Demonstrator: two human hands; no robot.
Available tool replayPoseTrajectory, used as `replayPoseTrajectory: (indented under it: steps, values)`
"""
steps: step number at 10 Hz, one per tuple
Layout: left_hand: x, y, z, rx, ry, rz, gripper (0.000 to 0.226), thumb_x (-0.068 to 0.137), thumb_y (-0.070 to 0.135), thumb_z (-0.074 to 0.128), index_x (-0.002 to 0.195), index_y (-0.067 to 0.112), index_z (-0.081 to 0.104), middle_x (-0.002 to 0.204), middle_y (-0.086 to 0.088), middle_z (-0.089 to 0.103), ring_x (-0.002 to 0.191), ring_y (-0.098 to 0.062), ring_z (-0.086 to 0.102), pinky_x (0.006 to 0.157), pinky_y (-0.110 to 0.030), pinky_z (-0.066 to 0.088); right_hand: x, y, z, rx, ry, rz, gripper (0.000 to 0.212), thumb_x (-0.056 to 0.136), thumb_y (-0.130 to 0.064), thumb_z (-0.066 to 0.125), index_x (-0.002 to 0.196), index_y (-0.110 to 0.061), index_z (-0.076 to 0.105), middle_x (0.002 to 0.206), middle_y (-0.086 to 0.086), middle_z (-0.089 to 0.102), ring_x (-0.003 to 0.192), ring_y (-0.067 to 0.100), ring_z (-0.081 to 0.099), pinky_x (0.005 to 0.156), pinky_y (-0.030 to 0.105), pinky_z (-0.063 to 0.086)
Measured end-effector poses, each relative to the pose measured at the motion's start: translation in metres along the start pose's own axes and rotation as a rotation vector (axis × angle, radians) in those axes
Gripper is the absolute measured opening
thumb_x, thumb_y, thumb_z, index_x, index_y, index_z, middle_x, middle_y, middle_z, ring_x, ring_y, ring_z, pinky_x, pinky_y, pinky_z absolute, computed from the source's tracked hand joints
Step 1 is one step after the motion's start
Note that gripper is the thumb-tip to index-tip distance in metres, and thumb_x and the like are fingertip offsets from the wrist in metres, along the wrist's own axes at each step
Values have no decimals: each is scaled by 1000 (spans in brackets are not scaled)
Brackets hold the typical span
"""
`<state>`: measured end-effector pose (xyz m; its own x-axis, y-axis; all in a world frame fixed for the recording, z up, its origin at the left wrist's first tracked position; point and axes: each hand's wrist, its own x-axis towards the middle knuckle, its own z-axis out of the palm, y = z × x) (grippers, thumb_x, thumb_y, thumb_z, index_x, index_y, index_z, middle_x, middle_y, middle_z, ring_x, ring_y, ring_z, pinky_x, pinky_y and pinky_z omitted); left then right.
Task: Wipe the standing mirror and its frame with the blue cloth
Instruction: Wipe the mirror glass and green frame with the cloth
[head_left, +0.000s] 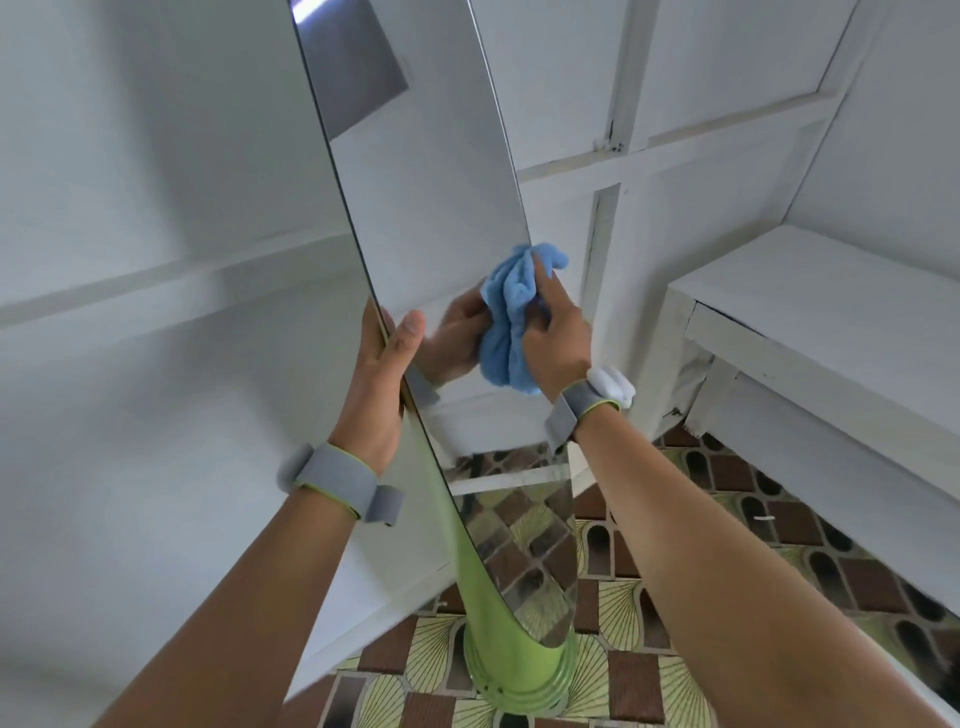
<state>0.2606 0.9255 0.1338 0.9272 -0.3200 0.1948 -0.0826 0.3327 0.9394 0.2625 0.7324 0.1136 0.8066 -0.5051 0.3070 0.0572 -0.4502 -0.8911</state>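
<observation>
Nearest, two bare forearms reaching up into view, each with a grey wristband edged in green: left wristband (332, 480), right wristband (587, 402). Below and between them, a lime-green stand (519, 670) planted on a patterned tile floor (753, 525) of brown and cream. Rising from that stand, the standing mirror (431, 218), tall and narrow, tilted across the middle of the view, dark thin frame (343, 197) along its left edge. Left hand (382, 374) gripping that left edge partway up, fingers behind the frame, thumb laid over the front of the glass. Right hand (558, 338) curled round the bunched blue cloth (511, 322), pressing it against the glass at the mirror's right edge, just above the level of the left hand; reflection of fingers and cloth showing in the glass beside it. Farther right, a white bench (810, 312) standing on the tiles. Beyond everything, white panelled walls (701, 78) with raised battens, meeting behind the mirror.
</observation>
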Motion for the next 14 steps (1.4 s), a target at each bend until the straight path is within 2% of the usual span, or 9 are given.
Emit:
replayPoseTrajectory:
  steps: [1, 2, 4, 5, 7, 8, 11, 13, 14]
  values:
    - [0, -6, -3, -65, 36, -12, 101, 89, 58, 66, 164, 28, 5, 164, 20, 16, 134, 15, 22, 126, -28, 15, -8, 43, 7, -151, -21, 137, 48, 103, -10, 41, 147, -25, 48, 125, 14, 67, 112, 33, 63, 80, 27, 40]
    - [-3, -8, -8, 4, 1, -17, 90, 88, 56, 70, 160, 31, 21, 154, 31, 31, 127, 25, 35, 121, -22, 20, -32, 85, 12, -246, -50, 257, 42, 103, -11, 41, 143, -20, 52, 118, 18, 68, 107, 39, 64, 80, 35, 44]
    - [-5, -10, 1, -2, -5, 12, 119, 73, 66, 79, 154, 3, 18, 166, -15, 9, 156, -23, 14, 129, -46, 15, -33, 100, 6, -217, -226, 291, 37, 108, -26, 43, 134, -3, 54, 118, 15, 67, 101, 28, 63, 99, 35, 45]
    - [-3, -11, -5, 19, -3, -24, 106, 77, 57, 80, 157, 14, 26, 166, -15, 19, 156, -21, 22, 128, -49, 20, -55, 99, 26, -57, -92, 225, 36, 107, -33, 43, 115, -1, 58, 77, -8, 62, 64, 8, 54, 68, 26, 46]
    - [0, -19, -10, 57, -45, -20, 91, 83, 50, 74, 157, 20, 30, 163, 8, 36, 147, 4, 35, 128, -37, 20, -156, 86, 36, -168, -115, 370, 44, 106, -24, 42, 149, -16, 43, 109, 13, 67, 93, 30, 67, 79, 34, 52]
    - [1, -24, -8, 67, -15, -21, 77, 90, 43, 64, 155, 35, 24, 120, 47, 45, 108, 35, 46, 115, -20, 25, -181, 78, 39, -149, -107, 343, 53, 105, -22, 45, 156, -28, 36, 110, 6, 68, 95, 26, 67, 81, 31, 51]
    - [1, -22, -3, 19, -29, -19, 47, 100, 34, 61, 138, 36, 33, 113, 45, 45, 99, 37, 48, 98, -8, 33, -211, 27, 35, -110, -106, 295, 39, 99, -35, 61, 137, -45, 57, 82, -8, 70, 75, 8, 67, 69, 19, 50]
    - [-7, -1, -9, 102, -71, 53, 89, 84, 54, 68, 151, 6, 34, 147, -12, 48, 120, -1, 53, 123, -37, 33, -168, -17, 32, 39, 87, -68, 30, 93, -11, 69, 118, -25, 76, 122, -9, 70, 105, 1, 64, 90, 4, 43]
    - [-6, 4, -13, 154, -89, 36, 88, 84, 59, 69, 151, 12, 36, 134, 0, 58, 127, -5, 55, 121, -51, 35, -141, -20, 29, 83, 99, -108, 29, 95, -4, 63, 114, -21, 78, 124, -5, 69, 108, 2, 63, 92, 5, 43]
